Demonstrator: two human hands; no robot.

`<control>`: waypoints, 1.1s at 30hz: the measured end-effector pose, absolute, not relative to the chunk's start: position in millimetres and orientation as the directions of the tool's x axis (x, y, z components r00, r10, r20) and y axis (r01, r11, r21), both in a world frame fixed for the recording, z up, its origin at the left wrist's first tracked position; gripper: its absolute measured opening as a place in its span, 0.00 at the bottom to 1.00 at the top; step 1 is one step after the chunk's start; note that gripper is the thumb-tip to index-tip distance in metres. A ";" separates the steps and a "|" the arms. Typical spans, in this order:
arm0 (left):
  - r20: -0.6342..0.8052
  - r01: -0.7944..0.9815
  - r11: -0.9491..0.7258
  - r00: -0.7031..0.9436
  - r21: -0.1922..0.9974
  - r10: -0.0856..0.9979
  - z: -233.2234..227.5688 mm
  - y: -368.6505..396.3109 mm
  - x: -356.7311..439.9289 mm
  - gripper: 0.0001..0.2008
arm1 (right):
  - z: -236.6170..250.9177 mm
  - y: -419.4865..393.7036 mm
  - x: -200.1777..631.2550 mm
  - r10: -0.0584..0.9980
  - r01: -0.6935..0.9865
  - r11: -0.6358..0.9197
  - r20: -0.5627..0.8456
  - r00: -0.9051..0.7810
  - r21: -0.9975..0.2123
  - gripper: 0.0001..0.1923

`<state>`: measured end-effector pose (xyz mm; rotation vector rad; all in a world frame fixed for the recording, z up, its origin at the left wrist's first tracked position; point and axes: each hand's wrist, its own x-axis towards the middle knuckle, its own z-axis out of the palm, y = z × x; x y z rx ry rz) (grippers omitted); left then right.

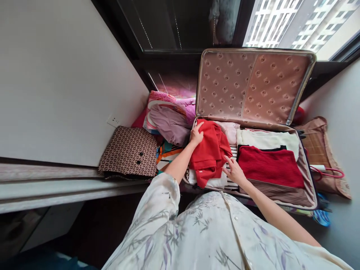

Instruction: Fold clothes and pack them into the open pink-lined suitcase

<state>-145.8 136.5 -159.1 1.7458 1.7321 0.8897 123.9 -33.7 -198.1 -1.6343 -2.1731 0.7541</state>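
Note:
A crumpled red garment (211, 150) lies over the left part of an open suitcase (312, 198). My left hand (197, 134) rests on its upper left edge, with the fingers spread and the fingertips on the cloth. At its lower right side is my right hand (234, 170), fingers apart, the fingertips at or just beside the fabric. Under the red garment show a black-and-white striped cloth (231, 184) and a pale pink cloth (229, 132). On the suitcase's right side, a folded dark red ribbed knit (270, 167) lies in front of a folded white garment (268, 139).
The suitcase's patterned lid (253, 86) stands raised against the window. To the left sit a folded brown patterned garment (131, 152) and a heap with a mauve cloth (170, 123). A brown bag (320, 142) lies at the right by the wall.

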 end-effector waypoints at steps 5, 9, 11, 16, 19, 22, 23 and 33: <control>0.005 0.736 0.000 -0.005 0.677 1.000 -161.5 128.9 -151.6 0.45 | -170.5 -47.6 128.6 0.954 0.888 0.265 -0.036 -0.299 -0.376 0.33; 0.065 0.866 -0.103 0.081 0.489 0.995 -170.6 92.1 -147.8 0.42 | -157.8 -50.0 118.8 0.929 0.887 0.361 0.028 -0.369 -0.287 0.32; 0.062 0.890 -0.166 0.154 0.424 0.986 -171.5 86.9 -143.7 0.42 | -154.8 -49.2 106.2 0.890 0.849 0.445 0.036 -0.455 -0.284 0.35; -0.025 0.889 -0.138 0.165 0.437 0.986 -169.5 124.3 -132.9 0.44 | -162.3 -51.4 67.3 0.744 0.718 0.630 -0.035 -0.667 -0.297 0.41; -0.136 0.835 -0.110 0.215 0.539 0.967 -179.3 143.6 -127.2 0.43 | -179.2 -55.5 55.2 0.637 0.653 0.680 -0.170 -0.752 -0.333 0.33; -0.092 0.749 -0.103 0.214 0.655 0.972 -194.4 145.3 -122.4 0.36 | -192.2 -56.6 52.6 0.596 0.657 0.676 -0.278 -0.754 -0.334 0.29; -0.060 0.729 -0.106 0.197 0.676 0.979 -197.8 143.9 -121.6 0.33 | -193.6 -56.3 52.2 0.591 0.659 0.678 -0.291 -0.752 -0.327 0.30; 0.134 0.655 -0.121 0.031 0.746 0.991 -196.3 96.7 -174.9 0.20 | -173.8 -70.7 54.9 0.719 0.723 0.638 -0.133 -0.682 -0.263 0.26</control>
